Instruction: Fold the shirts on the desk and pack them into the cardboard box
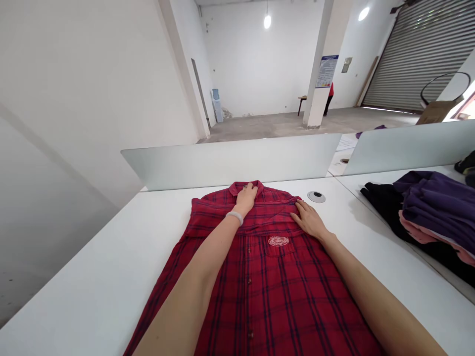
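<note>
A red and navy plaid shirt (297, 291) lies front up on the white table, its collar (234, 188) toward the far edge. Both sleeves (211, 217) are folded across the chest, above a pocket with a pale oval patch (278, 241). My left hand (247, 199), with a pale bracelet on the wrist, is at the collar opening, its fingers bent and closed on the cloth; the fingertips are partly hidden. My right hand (310, 220) rests with fingers spread on the folded sleeve at the shirt's right shoulder edge. The shirt's hem runs out of view at the bottom.
The white table (92, 257) has a frosted divider (237, 160) along its far edge and a round cable grommet (316, 197). Folded purple, pink and black clothes (441, 212) are piled at the right. Beyond, a person (328, 99) stands partly behind a pillar (322, 74).
</note>
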The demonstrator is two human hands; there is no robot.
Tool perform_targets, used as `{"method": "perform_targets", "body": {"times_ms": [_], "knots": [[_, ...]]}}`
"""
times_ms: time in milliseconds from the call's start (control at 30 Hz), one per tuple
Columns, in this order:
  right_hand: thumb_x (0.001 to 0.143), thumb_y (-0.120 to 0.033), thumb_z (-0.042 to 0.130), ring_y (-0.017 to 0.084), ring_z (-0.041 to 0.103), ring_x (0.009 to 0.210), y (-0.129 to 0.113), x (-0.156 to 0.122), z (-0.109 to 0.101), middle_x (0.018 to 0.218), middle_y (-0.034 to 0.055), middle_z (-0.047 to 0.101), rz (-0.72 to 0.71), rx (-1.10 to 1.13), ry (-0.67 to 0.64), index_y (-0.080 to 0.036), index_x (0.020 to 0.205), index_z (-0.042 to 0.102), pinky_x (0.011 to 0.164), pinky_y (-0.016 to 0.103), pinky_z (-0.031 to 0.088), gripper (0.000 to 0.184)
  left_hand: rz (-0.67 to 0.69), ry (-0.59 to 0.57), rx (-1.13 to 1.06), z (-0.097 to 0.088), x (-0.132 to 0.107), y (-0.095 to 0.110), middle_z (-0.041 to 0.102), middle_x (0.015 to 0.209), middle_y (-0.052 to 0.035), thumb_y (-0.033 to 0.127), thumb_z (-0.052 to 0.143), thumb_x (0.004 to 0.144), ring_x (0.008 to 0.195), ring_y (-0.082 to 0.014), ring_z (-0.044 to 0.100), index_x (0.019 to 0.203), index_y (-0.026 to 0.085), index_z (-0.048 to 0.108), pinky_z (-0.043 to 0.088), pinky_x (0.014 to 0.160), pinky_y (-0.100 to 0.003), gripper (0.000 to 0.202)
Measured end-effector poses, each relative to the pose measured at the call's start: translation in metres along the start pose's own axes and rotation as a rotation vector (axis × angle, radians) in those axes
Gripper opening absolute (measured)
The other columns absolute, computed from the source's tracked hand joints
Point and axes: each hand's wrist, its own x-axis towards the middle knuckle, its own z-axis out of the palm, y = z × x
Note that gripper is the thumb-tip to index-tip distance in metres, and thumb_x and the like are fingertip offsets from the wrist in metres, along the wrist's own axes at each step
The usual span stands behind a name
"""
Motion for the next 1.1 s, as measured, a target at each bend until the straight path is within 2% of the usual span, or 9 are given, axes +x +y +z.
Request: {"method": "perform_targets", "body": {"times_ms": [200,300,400,567,667,800,900,1000,1100], "knots": [[0.094,-0.05,0.036,0.031,0.045,0.129,-0.002,0.005,-0.01,0.139,0.0169,0.05,0.012,-0.002,-0.003,-0.012,0.127,0.055,0.106,0.046,0.035,0.054,-0.1,0.042,-0.063,0.027,0.016,-0.017,0.061,0.11,-0.0162,0.008,0.04,0.09,0.106,-0.0248,0.058,0.113,0.009,0.061,0.047,0.093,-0.036,0.031],[0.092,-0.049,0.043,0.033,0.052,0.113,-0.013,0.027,-0.025,0.119,0.0158,0.063,0.04,-0.074,0.001,-0.017,0.111,0.063,0.099,0.052,0.034,0.043,-0.106,0.064,-0.095,0.034,0.017,-0.02,0.063,0.109,-0.0149,0.012,0.042,0.092,0.105,-0.0239,0.059,0.11,0.011,0.062,0.045,0.094,-0.035,0.027],[0.092,-0.038,0.046,0.034,0.051,0.108,-0.039,0.062,-0.031,0.106,0.0163,0.066,-0.041,-0.143,0.015,-0.017,0.104,0.066,0.095,0.051,0.031,0.031,-0.107,0.078,-0.109,0.038,0.017,-0.021,0.064,0.107,-0.0138,0.015,0.044,0.092,0.103,-0.0236,0.059,0.107,0.013,0.063,0.046,0.091,-0.034,0.024],[0.091,-0.021,0.044,0.029,0.051,0.105,-0.092,0.113,-0.007,0.109,0.0168,0.064,-0.238,-0.235,-0.021,-0.013,0.109,0.064,0.089,0.044,0.031,0.028,-0.121,0.095,-0.101,0.038,0.014,-0.018,0.063,0.107,-0.011,0.012,0.044,0.091,0.105,-0.0225,0.058,0.109,0.015,0.06,0.046,0.09,-0.032,0.024],[0.094,-0.017,0.038,0.027,0.051,0.105,-0.106,0.127,0.006,0.113,0.0169,0.062,-0.289,-0.238,-0.016,-0.012,0.112,0.062,0.088,0.042,0.031,0.03,-0.132,0.1,-0.098,0.037,0.011,-0.016,0.061,0.112,-0.0103,0.01,0.045,0.09,0.106,-0.0218,0.058,0.115,0.016,0.056,0.047,0.088,-0.031,0.029],[0.096,-0.017,0.035,0.026,0.052,0.103,-0.1,0.128,0.011,0.104,0.0147,0.065,-0.402,-0.247,-0.071,-0.013,0.105,0.066,0.092,0.041,0.03,0.033,-0.123,0.115,-0.072,0.037,0.008,-0.013,0.056,0.119,-0.0097,0.009,0.041,0.091,0.1,-0.0201,0.06,0.123,0.019,0.051,0.049,0.082,-0.029,0.035],[0.096,-0.017,0.038,0.027,0.053,0.103,-0.09,0.128,0.009,0.1,0.0146,0.066,-0.446,-0.251,-0.148,-0.012,0.1,0.069,0.09,0.039,0.034,0.031,-0.069,0.07,0.026,0.036,0.007,-0.011,0.056,0.118,-0.01,0.011,0.036,0.094,0.102,-0.021,0.059,0.119,0.019,0.056,0.05,0.081,-0.031,0.034],[0.092,-0.016,0.043,0.024,0.056,0.098,-0.083,0.131,0.004,0.096,0.0125,0.068,-0.444,-0.24,-0.186,-0.014,0.097,0.071,0.085,0.034,0.039,0.028,-0.03,0.014,0.06,0.03,0.01,-0.011,0.059,0.115,-0.0123,0.011,0.038,0.091,0.108,-0.0239,0.056,0.112,0.015,0.064,0.049,0.087,-0.034,0.033],[0.09,-0.014,0.044,0.022,0.057,0.099,-0.076,0.132,-0.001,0.105,0.0113,0.067,-0.438,-0.224,-0.175,-0.014,0.107,0.069,0.09,0.031,0.039,0.03,0.07,-0.023,0.042,0.018,0.01,-0.018,0.059,0.123,-0.0116,0.015,0.047,0.086,0.121,-0.024,0.05,0.112,0.014,0.066,0.043,0.101,-0.034,0.032]]}}
